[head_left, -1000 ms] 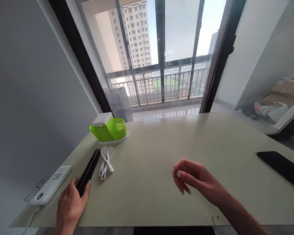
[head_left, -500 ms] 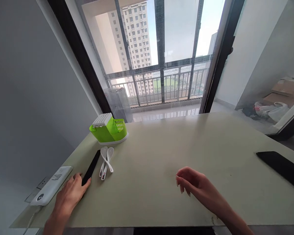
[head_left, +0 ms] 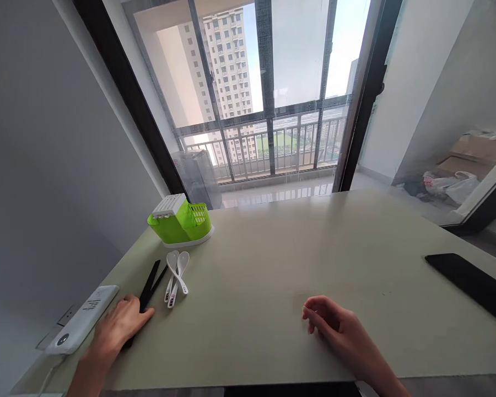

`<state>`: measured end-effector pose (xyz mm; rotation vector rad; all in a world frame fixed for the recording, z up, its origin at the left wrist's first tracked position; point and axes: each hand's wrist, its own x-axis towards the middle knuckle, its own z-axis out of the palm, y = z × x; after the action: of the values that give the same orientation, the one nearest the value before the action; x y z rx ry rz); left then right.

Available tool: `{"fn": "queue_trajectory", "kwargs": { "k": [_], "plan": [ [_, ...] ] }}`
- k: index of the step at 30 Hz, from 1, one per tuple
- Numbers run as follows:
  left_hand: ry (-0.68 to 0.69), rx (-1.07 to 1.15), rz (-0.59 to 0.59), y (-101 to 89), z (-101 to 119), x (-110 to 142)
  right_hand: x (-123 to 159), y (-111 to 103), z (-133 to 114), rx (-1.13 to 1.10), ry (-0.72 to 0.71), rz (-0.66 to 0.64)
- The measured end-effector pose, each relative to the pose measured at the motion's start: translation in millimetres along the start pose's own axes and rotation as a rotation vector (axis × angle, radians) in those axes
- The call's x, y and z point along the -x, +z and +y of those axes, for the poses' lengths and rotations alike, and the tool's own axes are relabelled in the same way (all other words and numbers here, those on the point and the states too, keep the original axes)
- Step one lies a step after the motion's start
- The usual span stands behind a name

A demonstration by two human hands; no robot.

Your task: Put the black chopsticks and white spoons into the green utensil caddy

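My left hand (head_left: 118,325) is at the left of the table, its thumb and fingers closed around black chopsticks (head_left: 151,284). Their far ends fan into two groups, and the near end shows below my palm. Just right of them lie several white spoons (head_left: 177,278), crossed over one another, bowls pointing away. Behind the spoons stands a green and white cutlery holder (head_left: 182,223) with a slotted white top and a basket side. My right hand (head_left: 334,325) hovers or rests near the front of the table, fingers loosely curled in toward the thumb, holding nothing.
A white power strip (head_left: 82,320) with a cable lies along the left edge by the wall. At the right lies a flat black object (head_left: 471,286). The pale table (head_left: 273,248) ends before a glass door; boxes (head_left: 479,154) and bags (head_left: 454,184) sit beyond.
The chopsticks have shifted toward me under my left hand and their far ends have spread apart. My right hand has moved slightly right and lower, its fingers more curled. The view has shifted a little.
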<state>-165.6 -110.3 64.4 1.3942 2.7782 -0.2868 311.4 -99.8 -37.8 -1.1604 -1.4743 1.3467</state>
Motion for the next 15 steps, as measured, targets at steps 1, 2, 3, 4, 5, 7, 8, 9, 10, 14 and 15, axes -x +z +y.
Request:
{"fn": "queue_trajectory", "kwargs": {
  "k": [1,2,3,4,5,7,8,9,10,14,15],
  "plan": [
    [-0.007,-0.025,-0.028,-1.9,2,-1,0,0,1,-0.006,-0.013,-0.001],
    [-0.007,-0.032,-0.039,-3.5,3,-2,-1,0,3,-0.014,-0.026,-0.003],
    [-0.006,-0.036,-0.048,-4.6,4,-3,-1,0,4,-0.022,-0.037,-0.004],
    [-0.002,-0.04,-0.056,-5.2,4,-4,-1,0,5,-0.027,-0.043,-0.005],
    [0.01,-0.047,-0.061,-5.0,3,-5,-1,-1,6,-0.029,-0.046,-0.006],
    [0.049,-0.07,-0.05,-2.8,-1,-9,-1,-1,7,-0.03,-0.046,-0.002],
    [0.064,-0.082,-0.039,-0.8,-4,-11,0,-1,8,-0.031,-0.046,0.001],
    [0.071,-0.09,-0.03,1.6,-7,-12,0,-1,9,-0.032,-0.046,0.002],
    [0.072,-0.096,-0.025,4.5,-10,-14,0,-1,9,-0.033,-0.046,0.002],
    [0.033,-0.078,0.002,17.8,-17,-19,1,0,7,-0.051,-0.051,-0.006],
    [0.02,-0.053,0.028,20.9,-19,-20,1,0,6,-0.062,-0.05,-0.004]
  ]
}}
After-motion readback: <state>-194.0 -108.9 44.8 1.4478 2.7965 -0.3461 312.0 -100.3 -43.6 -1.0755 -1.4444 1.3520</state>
